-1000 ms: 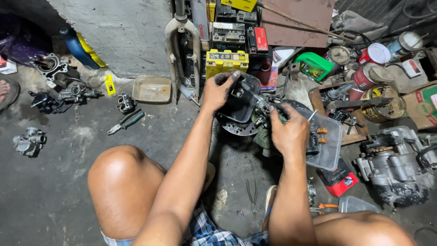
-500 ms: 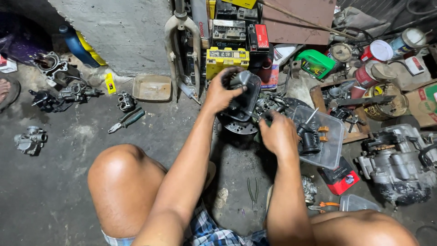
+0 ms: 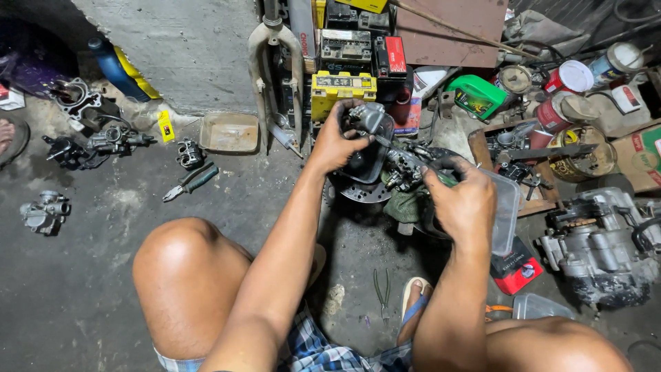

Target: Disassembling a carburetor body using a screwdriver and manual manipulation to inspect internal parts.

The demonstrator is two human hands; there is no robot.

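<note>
Item, my left hand [image 3: 339,141]: fingers wrapped tight around a grimy grey metal carburetor [image 3: 368,122], held up above the floor, just in front of the yellow battery [image 3: 342,89]. Item, my right hand [image 3: 460,200]: fingers curled narrow around a slim tool with a green handle [image 3: 441,178], its shaft reaching left toward the carburetor; the tip is too small to make out. Below and between my hands: a toothed sprocket disc [image 3: 365,193], a greenish rag [image 3: 403,205] and a clump of small oily parts. Just right of my right hand: a clear plastic container [image 3: 508,213], partly hidden by my knuckles. Near it on the floor, a red and black box [image 3: 518,265]. Far right: a grey engine block [image 3: 599,248], standing well apart. Upper right: a green jug [image 3: 476,96], red cans, a wooden tray of tools. Left side of the concrete floor [image 3: 82,289]: pliers with green grips [image 3: 191,182], a tan tray [image 3: 229,132], a loose carburetor [image 3: 43,210], other engine castings, a blue bottle [image 3: 113,67]. Between my legs: small needle-nose pliers [image 3: 382,293], lying flat.
</note>
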